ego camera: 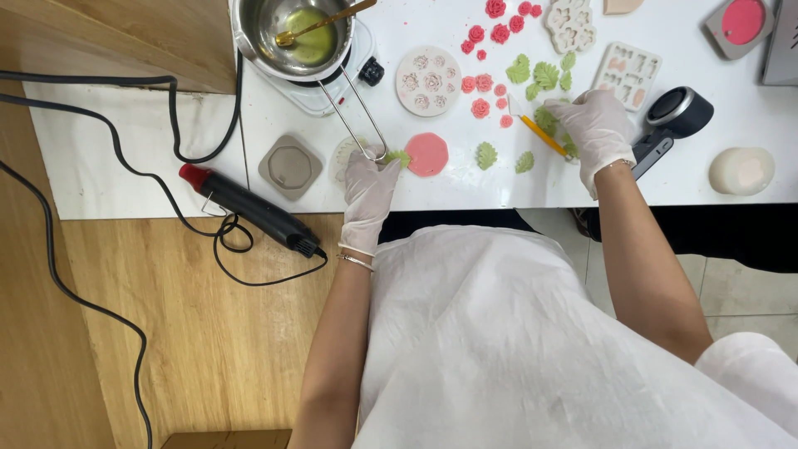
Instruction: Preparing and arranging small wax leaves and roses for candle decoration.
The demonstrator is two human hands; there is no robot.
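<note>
worktop: white, strewn with moulded flowers and leaves
left hand: fingertips pinching green leaf
right hand: clenched around yellow knife
risk: knife may nick soft leaves

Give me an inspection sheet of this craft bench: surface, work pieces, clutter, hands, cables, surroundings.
Surface: white table, beside a wooden top.
Job's things: pink disc, pink roses, green leaves, round mould.
Clutter: steel pot holding green liquid and a spoon, black heat tool, pale round block.
Hands: gloved left hand touches a small green piece by the disc; gloved right hand holds a yellow-handled tool.
Cables: black cables trail across the wooden top.
Surroundings: tiled floor.
</note>
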